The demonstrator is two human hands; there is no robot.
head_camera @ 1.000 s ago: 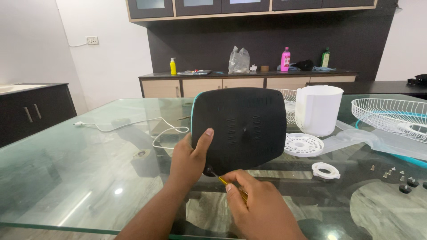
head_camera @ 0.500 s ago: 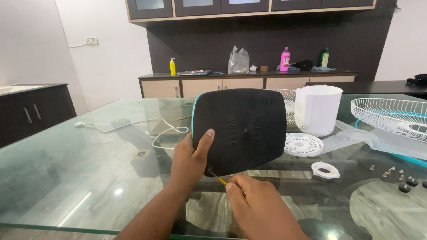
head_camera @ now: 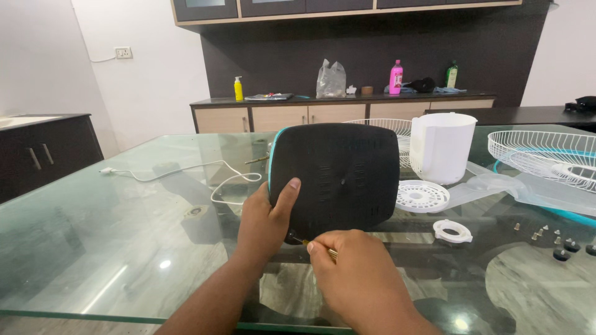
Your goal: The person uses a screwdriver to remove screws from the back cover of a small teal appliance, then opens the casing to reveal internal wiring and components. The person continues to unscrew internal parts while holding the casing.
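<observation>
Step in hand: a fastener near the lower edge of the black square plastic fan base [head_camera: 335,177] looks to be worked with a slim yellow-tipped screwdriver [head_camera: 313,244]; I judge the tool tip sits at or just under that lower edge.
Next move calls for: a steady base and the tool kept in line with the fastener, as far as I can judge.
Left hand [head_camera: 268,214]: forearm rises from below, fingers wrapped behind the base's left edge with its teal rim, thumb pressed flat on the black face; clamped on the base, propping it upright on the glass-topped desk [head_camera: 124,248].
Right hand [head_camera: 357,279]: just below and right of the left hand, knuckles up, fingers pinched together around the screwdriver.
Left of the hands: a white power cord [head_camera: 186,174] trails across the desk.
Right of the hands: a white slotted disc [head_camera: 422,195], a small white ring [head_camera: 452,231], a white plastic housing [head_camera: 442,147], a white wire fan guard [head_camera: 546,155].
</observation>
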